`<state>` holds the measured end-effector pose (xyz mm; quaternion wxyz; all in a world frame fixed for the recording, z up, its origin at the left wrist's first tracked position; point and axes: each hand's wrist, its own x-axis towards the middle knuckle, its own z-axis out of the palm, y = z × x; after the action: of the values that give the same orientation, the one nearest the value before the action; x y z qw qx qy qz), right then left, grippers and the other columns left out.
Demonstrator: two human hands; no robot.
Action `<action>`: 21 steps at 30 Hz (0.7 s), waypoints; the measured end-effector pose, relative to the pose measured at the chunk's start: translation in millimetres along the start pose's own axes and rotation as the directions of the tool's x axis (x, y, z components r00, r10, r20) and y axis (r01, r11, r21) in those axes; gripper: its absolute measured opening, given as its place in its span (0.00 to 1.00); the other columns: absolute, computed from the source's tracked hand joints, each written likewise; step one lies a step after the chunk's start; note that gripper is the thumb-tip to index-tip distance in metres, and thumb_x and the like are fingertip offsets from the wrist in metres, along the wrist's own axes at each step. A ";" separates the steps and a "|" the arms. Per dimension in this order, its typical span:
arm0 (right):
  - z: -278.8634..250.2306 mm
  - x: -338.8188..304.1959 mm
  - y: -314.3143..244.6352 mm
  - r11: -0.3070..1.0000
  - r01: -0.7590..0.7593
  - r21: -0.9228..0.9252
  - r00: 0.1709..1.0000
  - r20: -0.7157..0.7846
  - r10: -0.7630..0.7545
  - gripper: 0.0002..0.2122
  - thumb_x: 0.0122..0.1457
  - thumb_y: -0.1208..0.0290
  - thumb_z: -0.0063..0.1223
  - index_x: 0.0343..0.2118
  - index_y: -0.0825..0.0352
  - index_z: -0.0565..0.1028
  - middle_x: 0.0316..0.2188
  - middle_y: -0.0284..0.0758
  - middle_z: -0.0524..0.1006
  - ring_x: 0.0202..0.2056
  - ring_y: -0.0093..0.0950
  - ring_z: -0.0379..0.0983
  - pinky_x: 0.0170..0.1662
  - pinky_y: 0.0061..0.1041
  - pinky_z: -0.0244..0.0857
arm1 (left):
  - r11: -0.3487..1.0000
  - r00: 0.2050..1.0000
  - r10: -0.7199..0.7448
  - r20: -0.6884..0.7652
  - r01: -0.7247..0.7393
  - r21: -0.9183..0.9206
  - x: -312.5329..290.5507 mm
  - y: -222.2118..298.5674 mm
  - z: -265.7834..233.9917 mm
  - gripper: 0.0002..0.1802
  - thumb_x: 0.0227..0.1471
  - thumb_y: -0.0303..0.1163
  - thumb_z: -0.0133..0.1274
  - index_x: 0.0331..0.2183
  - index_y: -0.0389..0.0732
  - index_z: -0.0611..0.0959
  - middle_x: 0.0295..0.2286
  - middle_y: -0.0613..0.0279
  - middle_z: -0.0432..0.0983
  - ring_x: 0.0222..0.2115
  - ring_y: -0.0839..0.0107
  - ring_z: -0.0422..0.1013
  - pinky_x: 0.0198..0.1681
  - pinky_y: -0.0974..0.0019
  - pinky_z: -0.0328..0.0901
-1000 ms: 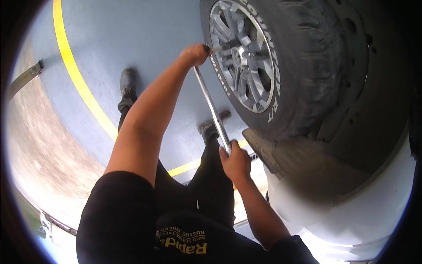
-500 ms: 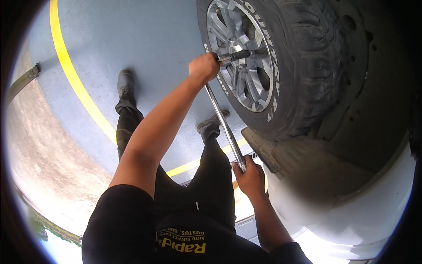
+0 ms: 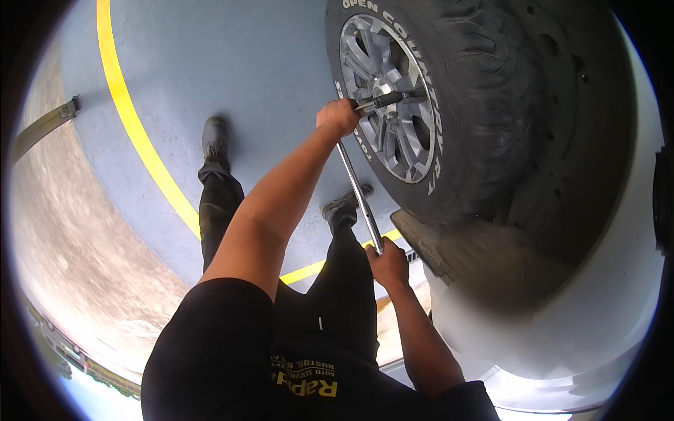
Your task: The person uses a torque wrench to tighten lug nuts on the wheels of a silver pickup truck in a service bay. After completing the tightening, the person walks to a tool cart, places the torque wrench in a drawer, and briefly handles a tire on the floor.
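A long chrome socket wrench (image 3: 360, 193) reaches from the wheel back toward my body. My left hand (image 3: 338, 118) is closed around its head end, beside the extension that carries a dark socket (image 3: 388, 99). That socket points into the grey alloy wheel (image 3: 401, 144), close to its hub; the nut under it is hidden. At the near end of the handle, my right hand (image 3: 388, 265) grips with wrapped fingers. The wheel sits in a black, chunky-treaded tyre (image 3: 484, 133) with white raised lettering.
A pale vehicle body (image 3: 576, 351) and dark wheel arch (image 3: 583, 175) surround the tyre on the right. A mud flap (image 3: 421, 242) hangs behind it. Yellow lines (image 3: 130, 116) cross the blue-grey floor (image 3: 267, 63). A metal arm (image 3: 53, 123) juts in at left.
The wrench's near end and my right hand have shifted slightly left and farther from my body. My left hand stays at the head end, the socket still at the wheel. The view has moved a little.
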<state>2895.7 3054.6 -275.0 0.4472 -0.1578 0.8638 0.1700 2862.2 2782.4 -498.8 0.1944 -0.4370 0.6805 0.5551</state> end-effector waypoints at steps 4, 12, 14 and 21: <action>-66.0 -31.9 -12.8 0.995 0.083 0.046 0.996 -0.033 -0.081 0.17 0.60 0.56 0.57 0.40 0.68 0.75 0.31 0.49 0.81 0.39 0.50 0.79 0.44 0.48 0.70 | 0.991 0.998 -0.046 -0.030 0.049 0.122 -3.3 15.8 -14.2 0.20 0.56 0.54 0.56 0.45 0.55 0.87 0.43 0.60 0.82 0.47 0.56 0.76 0.49 0.54 0.70; -2.0 6.7 -9.0 0.991 0.030 -0.127 0.988 -0.149 -0.049 0.12 0.57 0.60 0.57 0.35 0.65 0.76 0.27 0.47 0.81 0.34 0.50 0.79 0.40 0.47 0.73 | 0.988 0.995 0.093 -0.024 -0.090 0.129 9.6 -2.2 7.4 0.26 0.59 0.59 0.50 0.50 0.54 0.82 0.43 0.58 0.82 0.47 0.55 0.77 0.49 0.55 0.70; 1.6 1.2 2.5 0.987 0.080 -0.141 0.982 -0.157 -0.102 0.12 0.57 0.61 0.57 0.35 0.65 0.76 0.26 0.45 0.81 0.33 0.49 0.80 0.39 0.47 0.73 | 0.989 0.989 0.045 0.142 -0.064 0.136 13.2 -3.3 0.1 0.26 0.64 0.57 0.45 0.52 0.50 0.80 0.46 0.55 0.80 0.50 0.54 0.75 0.52 0.52 0.68; 2.7 9.4 0.2 0.983 0.149 -0.110 0.974 -0.157 -0.165 0.12 0.58 0.62 0.56 0.36 0.67 0.76 0.27 0.47 0.81 0.33 0.50 0.79 0.40 0.47 0.73 | 0.982 0.996 0.078 0.033 -0.082 0.172 0.5 -7.6 -3.3 0.24 0.67 0.52 0.39 0.53 0.51 0.79 0.48 0.54 0.79 0.52 0.53 0.73 0.53 0.49 0.67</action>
<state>2892.4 3054.8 -284.3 0.3775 -0.2608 0.8735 0.1625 2868.8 2779.1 -502.6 0.2182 -0.3834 0.7404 0.5071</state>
